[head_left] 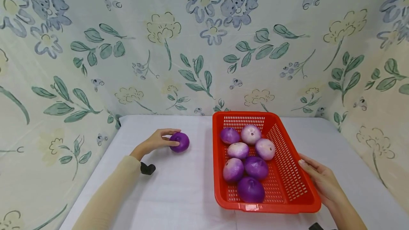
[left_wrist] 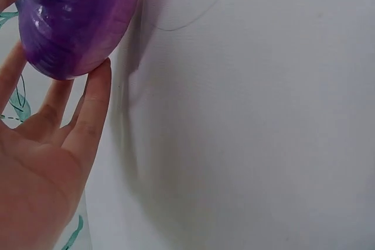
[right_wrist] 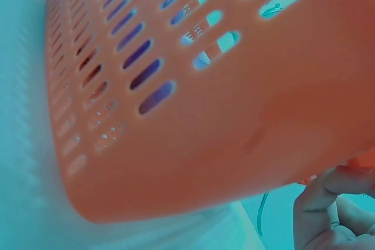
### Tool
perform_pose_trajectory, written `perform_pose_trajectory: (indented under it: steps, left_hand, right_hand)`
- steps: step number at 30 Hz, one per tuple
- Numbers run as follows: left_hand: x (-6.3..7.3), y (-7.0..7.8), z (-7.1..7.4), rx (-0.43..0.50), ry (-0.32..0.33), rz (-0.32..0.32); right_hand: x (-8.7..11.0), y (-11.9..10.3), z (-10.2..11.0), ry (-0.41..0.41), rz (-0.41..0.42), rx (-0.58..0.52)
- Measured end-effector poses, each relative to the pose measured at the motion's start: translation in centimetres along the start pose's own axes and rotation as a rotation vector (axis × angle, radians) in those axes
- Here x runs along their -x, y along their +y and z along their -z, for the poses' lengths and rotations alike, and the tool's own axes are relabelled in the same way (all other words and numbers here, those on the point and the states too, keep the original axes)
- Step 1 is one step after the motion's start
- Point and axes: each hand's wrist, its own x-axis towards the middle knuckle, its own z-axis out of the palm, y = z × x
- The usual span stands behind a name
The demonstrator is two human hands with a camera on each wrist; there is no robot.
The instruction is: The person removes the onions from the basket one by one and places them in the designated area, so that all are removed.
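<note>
Round, glossy purple onion (head_left: 183,142) is held by the left hand (head_left: 156,141), fingers curved round it, left of the red slotted plastic basket (head_left: 271,207), whose rim the right hand (head_left: 325,181) grips.

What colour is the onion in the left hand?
The onion is shiny purple, pinker along one side; the left wrist view shows it best.

On the white cloth-covered desk (head_left: 185,191), a red rectangular slotted plastic basket (head_left: 268,207) holds seven round purple-and-white onions (head_left: 256,168). Left of the basket, the left hand (head_left: 158,140) holds a round deep-purple onion (head_left: 183,142); the right hand (head_left: 324,178) grips the basket's right side; behind the basket hangs floral-printed cloth (head_left: 204,81).
</note>
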Motion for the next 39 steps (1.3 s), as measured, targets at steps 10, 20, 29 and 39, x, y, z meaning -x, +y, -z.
perform_pose_trajectory:
  steps: [10,20,29,39]
  left_hand:
    - [0.3,-0.6,0.0,-0.015,0.023,-0.017]
    - [0.6,-0.4,0.5,-0.033,0.016,-0.014]
    - [0.8,1.2,1.4,-0.095,0.027,-0.073]
    - [1.0,5.5,1.3,-0.058,-0.046,-0.191]
  right_hand:
    - [0.2,0.1,0.0,-0.013,0.011,-0.011]
    - [0.2,0.2,0.0,-0.018,0.009,-0.03]
    - [0.2,0.1,0.0,-0.019,0.008,-0.031]
    - [0.1,0.2,0.0,-0.02,0.006,-0.045]
